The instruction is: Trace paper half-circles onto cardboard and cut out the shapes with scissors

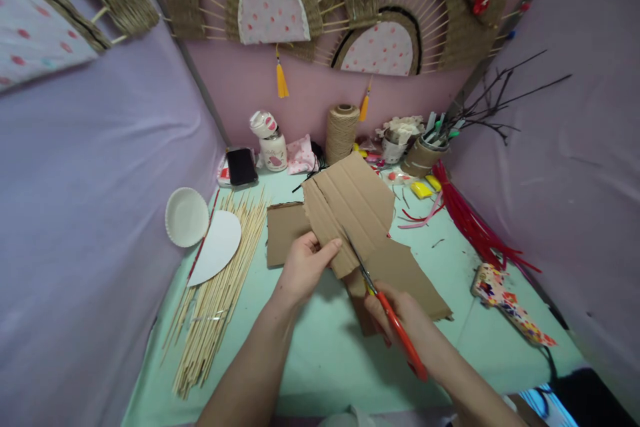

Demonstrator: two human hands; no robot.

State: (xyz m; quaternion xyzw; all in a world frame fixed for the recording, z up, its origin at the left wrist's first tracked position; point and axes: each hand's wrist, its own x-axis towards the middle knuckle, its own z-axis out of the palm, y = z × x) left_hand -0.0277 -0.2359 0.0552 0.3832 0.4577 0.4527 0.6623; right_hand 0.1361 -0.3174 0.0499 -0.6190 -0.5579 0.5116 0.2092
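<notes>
A piece of brown cardboard [357, 197] is held up at a tilt over the table, creased in stripes. My left hand [306, 265] grips its lower left edge, thumb on top. In my right hand [400, 313] are red-handled scissors [397, 330], their blades spread at the cardboard's lower edge with one blade lying over its face. Beneath it, more flat cardboard [413, 273] rests on the table, with another cardboard piece [287, 233] to the left.
Left lie a bundle of bamboo sticks [220, 307], a white paper half-circle [220, 247] and a white paper bowl [187, 217]. Behind stand a twine spool [343, 133] and a white bottle [273, 150]. Red pipe cleaners [463, 220] and a floral-patterned glue gun [510, 303] lie right.
</notes>
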